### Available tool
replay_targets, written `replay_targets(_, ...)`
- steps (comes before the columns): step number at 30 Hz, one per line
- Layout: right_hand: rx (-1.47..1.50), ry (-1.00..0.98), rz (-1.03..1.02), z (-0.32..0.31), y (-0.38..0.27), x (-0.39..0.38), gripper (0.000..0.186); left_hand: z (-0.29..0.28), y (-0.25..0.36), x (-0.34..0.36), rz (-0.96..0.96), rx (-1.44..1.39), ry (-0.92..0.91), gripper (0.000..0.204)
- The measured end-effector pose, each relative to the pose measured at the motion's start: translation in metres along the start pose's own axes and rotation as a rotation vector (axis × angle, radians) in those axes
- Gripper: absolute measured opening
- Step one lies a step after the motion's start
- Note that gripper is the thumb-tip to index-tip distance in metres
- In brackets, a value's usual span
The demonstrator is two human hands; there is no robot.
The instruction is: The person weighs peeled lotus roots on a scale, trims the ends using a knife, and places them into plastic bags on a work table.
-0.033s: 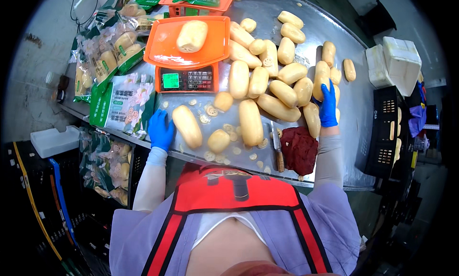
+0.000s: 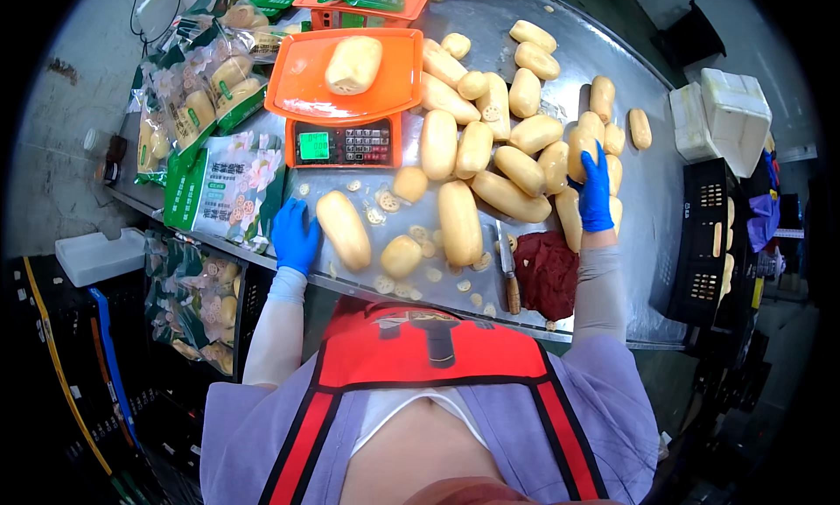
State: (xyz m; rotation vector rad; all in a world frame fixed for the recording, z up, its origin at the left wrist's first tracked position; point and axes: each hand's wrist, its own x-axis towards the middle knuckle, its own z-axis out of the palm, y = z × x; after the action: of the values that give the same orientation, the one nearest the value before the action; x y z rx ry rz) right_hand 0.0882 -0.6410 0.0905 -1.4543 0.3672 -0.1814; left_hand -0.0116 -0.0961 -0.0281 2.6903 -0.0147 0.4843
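Note:
My right hand (image 2: 595,194), in a blue glove, is closed round the near end of a pale, peeled lotus root (image 2: 581,148) at the right of the pile. More lotus roots touch or lie close to it. My left hand (image 2: 296,235), also gloved in blue, rests on the table's near edge, fingers loosely stretched and holding nothing. Just right of it lies a thick lotus root (image 2: 343,231). A flat green and white printed bag (image 2: 229,190) is on its other side. One lotus root piece (image 2: 353,65) sits on the orange scale's pan (image 2: 289,98).
A knife (image 2: 507,269) with a wooden handle lies beside a crumpled dark red cloth (image 2: 547,276). Filled bags (image 2: 197,111) are heaped at the left. Cut slices are scattered over the metal table (image 2: 643,269). A black crate (image 2: 700,242) and white foam boxes (image 2: 735,111) stand right.
My right hand has shifted slightly left and up, with the lotus root in its grasp. My left hand stays in place.

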Motion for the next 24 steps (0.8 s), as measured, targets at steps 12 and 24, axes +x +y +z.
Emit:
replay_targets(12, 0.589, -0.538, 0.308, 0.204, -0.004, -0.018, 0.058, -0.002, 0.001, -0.001, -0.04, -0.02, -0.014, 0.041)
replay_targets(24, 0.354, -0.559, -0.002, 0.291, -0.006, -0.013, 0.058, -0.002, -0.002, -0.003, -0.052, -0.045, -0.019, 0.046)
